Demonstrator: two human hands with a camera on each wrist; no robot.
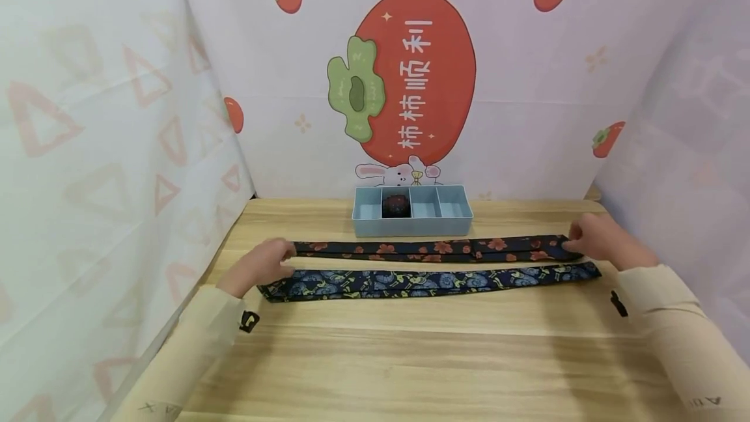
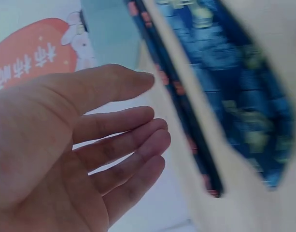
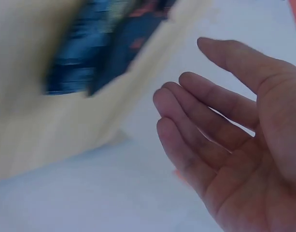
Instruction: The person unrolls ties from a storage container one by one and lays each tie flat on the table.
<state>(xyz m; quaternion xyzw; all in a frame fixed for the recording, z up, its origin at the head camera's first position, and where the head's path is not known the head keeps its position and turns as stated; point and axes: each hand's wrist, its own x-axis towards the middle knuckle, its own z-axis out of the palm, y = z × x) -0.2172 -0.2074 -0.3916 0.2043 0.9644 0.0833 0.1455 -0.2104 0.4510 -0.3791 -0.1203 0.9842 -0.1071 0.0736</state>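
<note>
Two neckties lie lengthwise across the table, one behind the other. The rear one is a black floral necktie (image 1: pixel 433 250) with reddish flowers; the front one is a navy patterned necktie (image 1: pixel 410 284) with blue and yellow figures. My left hand (image 1: pixel 271 262) is by the left ends of both. In the left wrist view its fingers (image 2: pixel 133 145) are loosely bent and spread, apart from the cloth. At the right end of the floral necktie is my right hand (image 1: pixel 592 236). The right wrist view shows its palm and relaxed fingers (image 3: pixel 205 101), with nothing held.
Behind the neckties stands a light blue divided box (image 1: pixel 410 226). Its second compartment from the left holds a dark, rounded bundle (image 1: pixel 396 206) with a reddish top. Printed cloth walls (image 1: pixel 281 148) enclose the wooden table (image 1: pixel 398 357) at the back and both sides.
</note>
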